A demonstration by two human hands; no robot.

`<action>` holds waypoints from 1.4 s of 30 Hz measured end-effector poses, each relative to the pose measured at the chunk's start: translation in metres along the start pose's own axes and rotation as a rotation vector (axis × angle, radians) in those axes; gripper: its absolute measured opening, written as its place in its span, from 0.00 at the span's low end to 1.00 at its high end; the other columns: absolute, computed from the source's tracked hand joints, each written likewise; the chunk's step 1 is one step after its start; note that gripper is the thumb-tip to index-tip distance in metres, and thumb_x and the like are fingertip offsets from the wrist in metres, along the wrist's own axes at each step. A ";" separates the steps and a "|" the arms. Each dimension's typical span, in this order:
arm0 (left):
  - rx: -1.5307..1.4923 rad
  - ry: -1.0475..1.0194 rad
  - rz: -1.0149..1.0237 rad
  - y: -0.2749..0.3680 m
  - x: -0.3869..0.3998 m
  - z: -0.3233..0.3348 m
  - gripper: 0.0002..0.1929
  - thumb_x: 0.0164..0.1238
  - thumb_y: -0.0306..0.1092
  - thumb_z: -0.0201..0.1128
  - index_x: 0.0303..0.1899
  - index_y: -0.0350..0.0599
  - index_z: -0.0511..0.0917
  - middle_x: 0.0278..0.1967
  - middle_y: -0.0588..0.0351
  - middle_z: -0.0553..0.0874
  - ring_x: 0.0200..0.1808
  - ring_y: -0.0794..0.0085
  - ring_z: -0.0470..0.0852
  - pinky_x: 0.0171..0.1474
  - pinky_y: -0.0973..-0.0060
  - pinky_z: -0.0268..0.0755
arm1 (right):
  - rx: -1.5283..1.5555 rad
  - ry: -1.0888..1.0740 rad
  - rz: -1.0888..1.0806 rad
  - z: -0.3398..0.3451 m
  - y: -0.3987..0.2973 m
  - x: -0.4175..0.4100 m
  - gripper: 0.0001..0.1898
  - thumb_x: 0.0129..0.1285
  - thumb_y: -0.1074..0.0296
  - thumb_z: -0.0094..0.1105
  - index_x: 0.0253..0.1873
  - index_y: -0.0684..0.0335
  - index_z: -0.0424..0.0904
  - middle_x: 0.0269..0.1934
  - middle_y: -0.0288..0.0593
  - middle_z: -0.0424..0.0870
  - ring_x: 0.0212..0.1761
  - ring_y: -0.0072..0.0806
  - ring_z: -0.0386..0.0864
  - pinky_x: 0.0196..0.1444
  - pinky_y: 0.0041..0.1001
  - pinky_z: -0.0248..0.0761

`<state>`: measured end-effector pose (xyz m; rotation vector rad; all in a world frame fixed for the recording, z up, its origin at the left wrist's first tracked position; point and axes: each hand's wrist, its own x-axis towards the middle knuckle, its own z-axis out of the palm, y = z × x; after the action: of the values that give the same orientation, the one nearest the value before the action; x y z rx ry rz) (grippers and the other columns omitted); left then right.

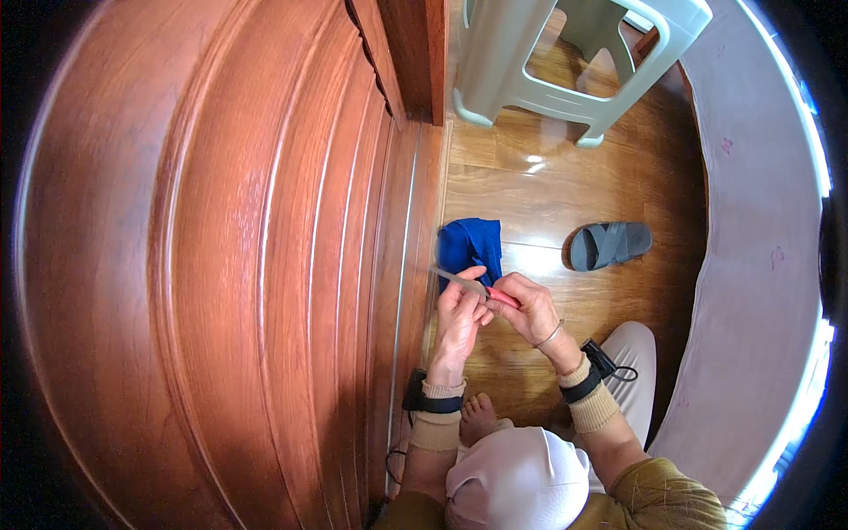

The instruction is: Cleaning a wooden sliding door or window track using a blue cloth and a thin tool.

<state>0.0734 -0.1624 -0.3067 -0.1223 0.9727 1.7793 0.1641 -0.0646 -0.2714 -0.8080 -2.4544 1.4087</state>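
Observation:
My right hand [530,308] grips the red handle of a thin-bladed tool [505,297], which looks like a knife. Its narrow greyish blade [445,273] points left, across the fingers of my left hand [458,324]. One finger of that hand stretches out past the blade and the others are bent beneath it. Whether they pinch the blade or only touch it, I cannot tell. Just beyond both hands, a crumpled blue cloth [489,242] lies on the wood floor by the base of the wooden panelling, partly hidden by the blade and fingers.
Tall reddish-brown wooden panelling [225,265] rises close on the left. A pale plastic stool [563,103] stands ahead on the wood floor [563,179]. One dark grey slipper [599,246] lies right of the cloth. A light fabric-covered edge [755,265] runs along the right side.

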 end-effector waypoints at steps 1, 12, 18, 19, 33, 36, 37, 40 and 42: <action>-0.001 0.005 -0.004 -0.002 -0.002 0.001 0.12 0.66 0.27 0.50 0.50 0.36 0.68 0.23 0.66 0.65 0.20 0.86 0.59 0.23 0.83 0.55 | 0.002 -0.004 0.005 0.004 0.003 -0.002 0.08 0.50 0.72 0.64 0.33 0.66 0.74 0.31 0.44 0.78 0.33 0.32 0.78 0.35 0.25 0.70; -0.168 0.188 -0.077 -0.004 -0.018 0.003 0.04 0.69 0.30 0.48 0.35 0.42 0.70 0.23 0.64 0.67 0.19 0.83 0.60 0.23 0.82 0.55 | 0.276 0.045 0.176 0.008 0.006 -0.008 0.11 0.55 0.71 0.60 0.44 0.64 0.77 0.23 0.34 0.71 0.26 0.15 0.66 0.30 0.19 0.64; -0.564 0.126 -0.124 -0.029 -0.018 -0.019 0.05 0.69 0.30 0.48 0.33 0.43 0.69 0.23 0.62 0.69 0.18 0.81 0.60 0.25 0.82 0.56 | 0.228 0.127 0.081 0.016 0.009 -0.016 0.11 0.54 0.71 0.60 0.43 0.63 0.77 0.22 0.39 0.72 0.23 0.22 0.68 0.29 0.20 0.65; -0.523 0.183 -0.065 -0.031 -0.016 -0.025 0.04 0.68 0.30 0.48 0.35 0.42 0.69 0.24 0.61 0.70 0.19 0.82 0.61 0.24 0.81 0.57 | 0.230 0.126 0.081 0.017 0.010 -0.017 0.11 0.54 0.71 0.60 0.43 0.63 0.77 0.22 0.39 0.72 0.23 0.22 0.68 0.29 0.20 0.65; 1.278 0.740 0.459 -0.059 0.063 -0.028 0.09 0.63 0.27 0.51 0.44 0.39 0.68 0.29 0.38 0.80 0.32 0.45 0.79 0.34 0.58 0.68 | 0.024 0.151 0.243 0.005 0.034 -0.040 0.07 0.53 0.69 0.60 0.34 0.65 0.73 0.17 0.44 0.67 0.18 0.28 0.63 0.23 0.26 0.62; 1.297 0.709 0.534 -0.060 0.062 -0.033 0.06 0.63 0.26 0.50 0.40 0.38 0.71 0.28 0.39 0.80 0.30 0.49 0.79 0.33 0.61 0.69 | 0.032 0.194 0.254 0.009 0.043 -0.040 0.08 0.54 0.68 0.60 0.34 0.65 0.72 0.17 0.45 0.66 0.18 0.29 0.63 0.23 0.27 0.62; 1.264 0.707 0.626 -0.059 0.059 -0.032 0.06 0.63 0.26 0.50 0.39 0.38 0.73 0.27 0.41 0.80 0.29 0.53 0.80 0.32 0.63 0.70 | 0.031 0.199 0.254 0.009 0.046 -0.041 0.08 0.54 0.68 0.60 0.34 0.65 0.72 0.17 0.45 0.66 0.18 0.29 0.63 0.23 0.27 0.62; 1.028 0.603 0.640 -0.042 0.032 -0.010 0.06 0.63 0.27 0.50 0.37 0.38 0.74 0.23 0.47 0.79 0.26 0.64 0.79 0.31 0.67 0.70 | 0.010 0.205 0.325 0.009 0.053 -0.044 0.09 0.53 0.67 0.61 0.34 0.65 0.72 0.16 0.45 0.65 0.18 0.28 0.63 0.23 0.27 0.62; 0.948 0.552 0.701 -0.032 0.024 0.004 0.06 0.65 0.29 0.51 0.38 0.38 0.75 0.22 0.55 0.76 0.22 0.76 0.73 0.26 0.75 0.67 | 0.059 0.244 0.310 0.009 0.061 -0.045 0.09 0.53 0.66 0.61 0.34 0.65 0.73 0.16 0.46 0.65 0.18 0.27 0.64 0.24 0.27 0.63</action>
<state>0.0907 -0.1380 -0.3341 0.3946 2.3853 1.6947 0.2197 -0.0716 -0.3229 -1.3071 -2.1631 1.3738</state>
